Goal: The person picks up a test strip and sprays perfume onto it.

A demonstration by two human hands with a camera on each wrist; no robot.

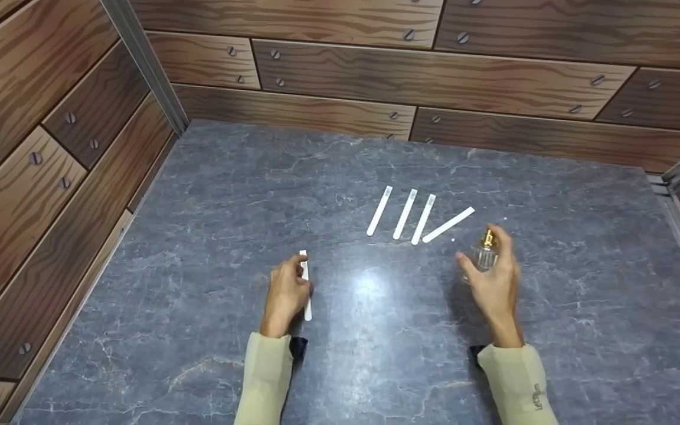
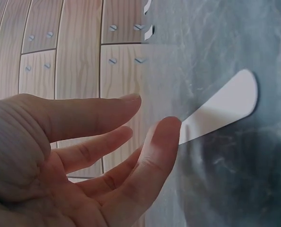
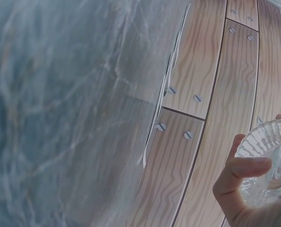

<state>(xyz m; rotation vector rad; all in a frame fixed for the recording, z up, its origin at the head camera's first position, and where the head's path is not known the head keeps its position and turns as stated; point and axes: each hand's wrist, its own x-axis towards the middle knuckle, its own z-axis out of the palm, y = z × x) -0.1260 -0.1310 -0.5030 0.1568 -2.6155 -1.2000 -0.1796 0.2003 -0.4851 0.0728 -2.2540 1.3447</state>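
Note:
My right hand [image 1: 496,283] holds a clear ribbed glass perfume bottle [image 1: 485,257] with a gold spray top [image 1: 488,237], a forefinger up by the top. In the right wrist view, the fluted base of the bottle [image 3: 261,142] shows, with the thumb across it. My left hand [image 1: 287,289] is at a white paper test strip [image 1: 308,310], covering its middle in the head view. In the left wrist view, the strip's rounded end [image 2: 232,97] sticks out past a fingertip, and a gap shows between thumb and fingers.
Several more white strips lie on the grey marbled table [image 1: 198,195]: a slanted strip [image 1: 449,225] and a row including a left strip [image 1: 379,211]. Tiny white specks lie near the bottle. Wood-patterned panels [image 1: 340,71] wall the back and sides.

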